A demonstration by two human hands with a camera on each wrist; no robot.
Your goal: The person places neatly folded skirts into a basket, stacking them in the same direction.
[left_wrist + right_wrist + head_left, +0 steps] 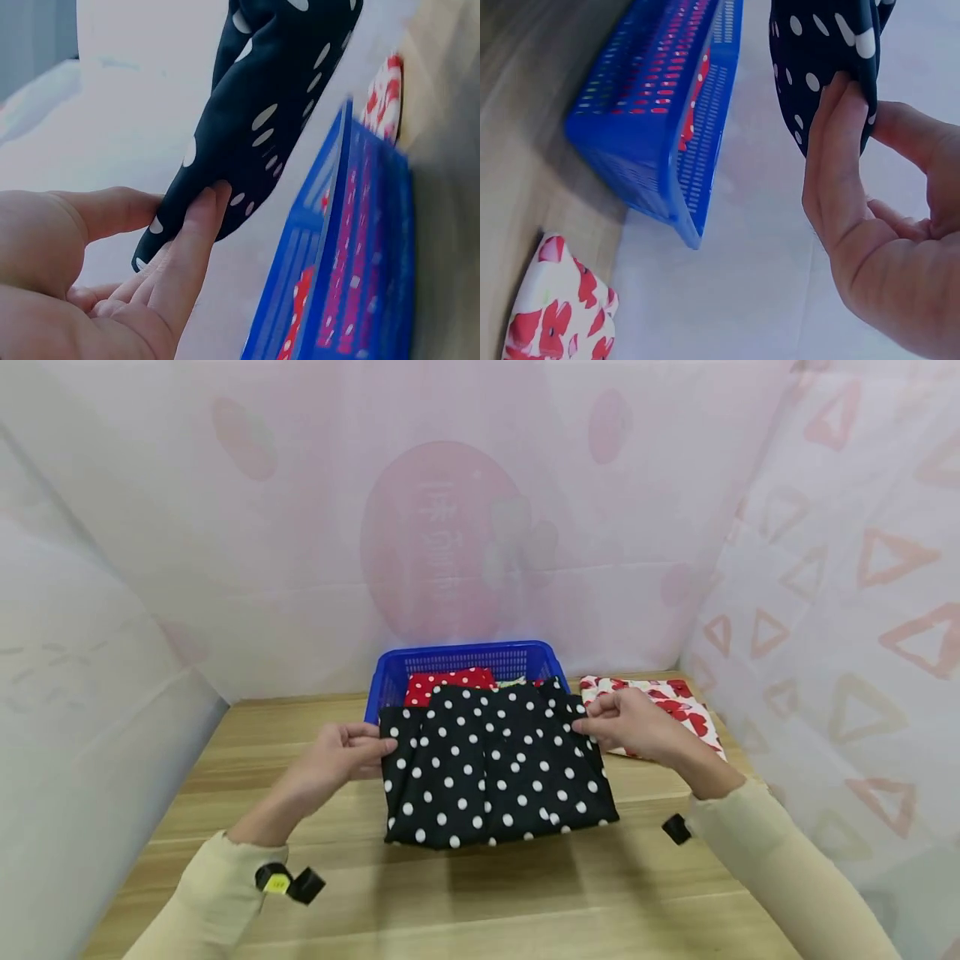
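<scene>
A black cloth with white polka dots [495, 768] hangs spread between the two hands, in front of a blue basket [468, 653]. My left hand [341, 756] pinches its left upper edge between thumb and fingers; the left wrist view shows the dotted cloth [262, 112] folded over in that grip. At the opposite edge, my right hand [633, 722] pinches the cloth the same way, and the right wrist view has the thumb and fingers [840, 142] on either side of the fabric. The cloth hides the basket's front.
Red cloth with white dots [450, 681] lies inside the basket. To the basket's right, a folded white cloth with red hearts [686, 714] rests on the wooden table [300, 827]. Printed white curtains [300, 568] enclose the back and sides.
</scene>
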